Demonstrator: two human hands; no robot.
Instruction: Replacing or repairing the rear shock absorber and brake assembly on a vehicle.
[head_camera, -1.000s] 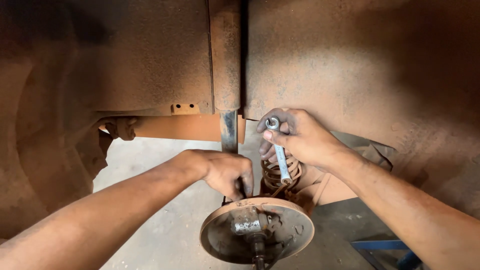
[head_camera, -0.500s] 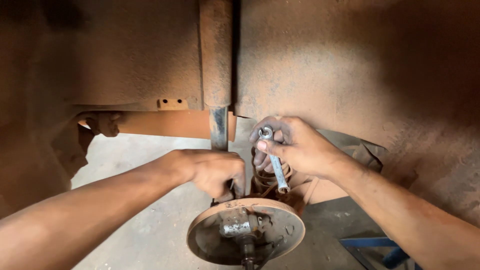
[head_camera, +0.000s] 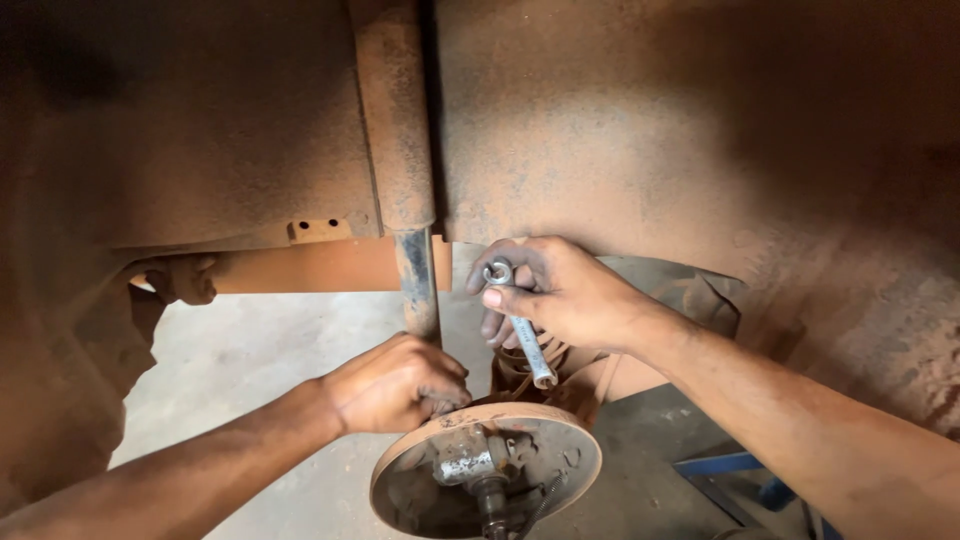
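Under a rusty wheel arch (head_camera: 650, 150), the right hand (head_camera: 560, 295) grips a silver spanner (head_camera: 520, 325) beside the vertical strut (head_camera: 415, 280). The left hand (head_camera: 395, 385) is curled shut against the round backing plate (head_camera: 400, 490), above the coil spring (head_camera: 525, 375).

Both forearms bare to the frame edge; no sleeves, gloves, watch or rings seen. Left hand (head_camera: 395, 385) and right hand (head_camera: 560, 295) smudged with dark grime.
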